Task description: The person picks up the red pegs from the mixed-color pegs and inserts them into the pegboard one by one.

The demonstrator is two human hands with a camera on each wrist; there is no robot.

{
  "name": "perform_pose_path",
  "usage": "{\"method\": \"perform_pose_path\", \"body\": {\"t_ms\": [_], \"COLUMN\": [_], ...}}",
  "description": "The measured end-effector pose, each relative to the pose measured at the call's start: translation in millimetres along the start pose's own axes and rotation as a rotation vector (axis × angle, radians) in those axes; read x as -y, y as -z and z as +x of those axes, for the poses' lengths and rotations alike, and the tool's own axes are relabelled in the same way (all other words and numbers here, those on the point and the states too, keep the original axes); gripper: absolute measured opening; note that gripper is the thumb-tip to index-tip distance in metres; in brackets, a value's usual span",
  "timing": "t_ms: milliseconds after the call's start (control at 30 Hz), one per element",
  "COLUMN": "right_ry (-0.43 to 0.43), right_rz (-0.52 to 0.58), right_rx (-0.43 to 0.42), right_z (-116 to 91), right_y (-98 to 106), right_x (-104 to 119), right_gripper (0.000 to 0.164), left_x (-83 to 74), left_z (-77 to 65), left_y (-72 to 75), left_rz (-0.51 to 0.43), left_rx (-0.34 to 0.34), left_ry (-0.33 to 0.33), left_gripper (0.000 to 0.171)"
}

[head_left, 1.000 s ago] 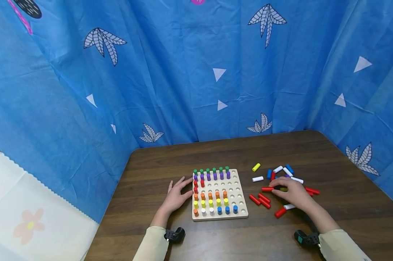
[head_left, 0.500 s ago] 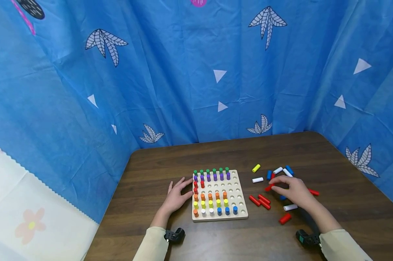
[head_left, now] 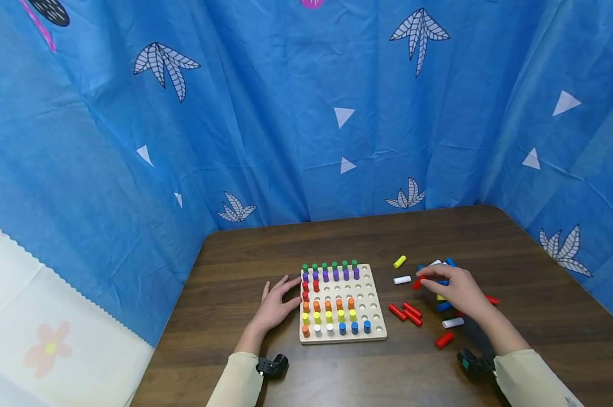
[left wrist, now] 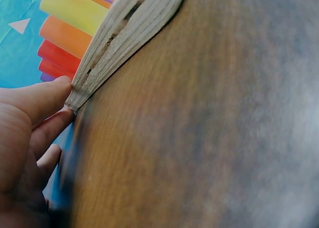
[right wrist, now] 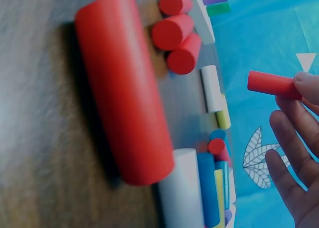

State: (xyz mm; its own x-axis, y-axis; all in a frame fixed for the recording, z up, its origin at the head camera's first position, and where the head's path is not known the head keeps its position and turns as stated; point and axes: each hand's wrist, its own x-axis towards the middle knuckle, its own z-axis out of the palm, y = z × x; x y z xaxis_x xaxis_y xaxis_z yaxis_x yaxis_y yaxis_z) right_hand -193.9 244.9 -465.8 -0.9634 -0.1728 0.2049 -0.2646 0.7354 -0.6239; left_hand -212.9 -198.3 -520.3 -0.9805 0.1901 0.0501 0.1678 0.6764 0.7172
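Observation:
A square wooden pegboard (head_left: 374, 316) bears rows of coloured pegs: green, purple, red, orange, yellow, white and blue, with bare holes towards its right side. At its left edge rests my left hand (head_left: 275, 305), fingers spread and fairly straight, thumb and forefinger touching the rim. The left wrist view shows the thumb (left wrist: 45, 98) right at the board's edge. To the right of the board my right hand (head_left: 459, 289) pinches a red peg (right wrist: 271, 84) between thumb and forefinger, raised over the loose pegs; the other fingers are loosely bent.
Between board and right hand lie several loose red pegs (head_left: 397, 312), a white peg (head_left: 401, 280) and a yellow peg (head_left: 400, 261). More blue, white and red pegs lie under and behind the right hand. A blue curtain (head_left: 286, 113) hangs behind the brown table (head_left: 265, 249).
My right hand has lifted the red peg it pinches slightly up and away from the pile, shifting loose pegs beneath. A red peg near the front has rolled slightly right. My left hand stays put.

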Motion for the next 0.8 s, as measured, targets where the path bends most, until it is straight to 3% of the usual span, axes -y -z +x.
{"method": "perform_pose_path", "body": {"t_ms": [800], "right_ry": [0.032], "right_rz": [0.086], "right_rx": [-0.026], "right_z": [21.8], "right_y": [-15.3], "right_x": [32.4], "right_gripper": [0.022], "left_x": [-0.8], "left_z": [-1.0], "left_y": [-0.4], "left_rz": [0.002], "left_rx": [0.006], "left_ry": [0.011], "left_gripper": [0.050]}}
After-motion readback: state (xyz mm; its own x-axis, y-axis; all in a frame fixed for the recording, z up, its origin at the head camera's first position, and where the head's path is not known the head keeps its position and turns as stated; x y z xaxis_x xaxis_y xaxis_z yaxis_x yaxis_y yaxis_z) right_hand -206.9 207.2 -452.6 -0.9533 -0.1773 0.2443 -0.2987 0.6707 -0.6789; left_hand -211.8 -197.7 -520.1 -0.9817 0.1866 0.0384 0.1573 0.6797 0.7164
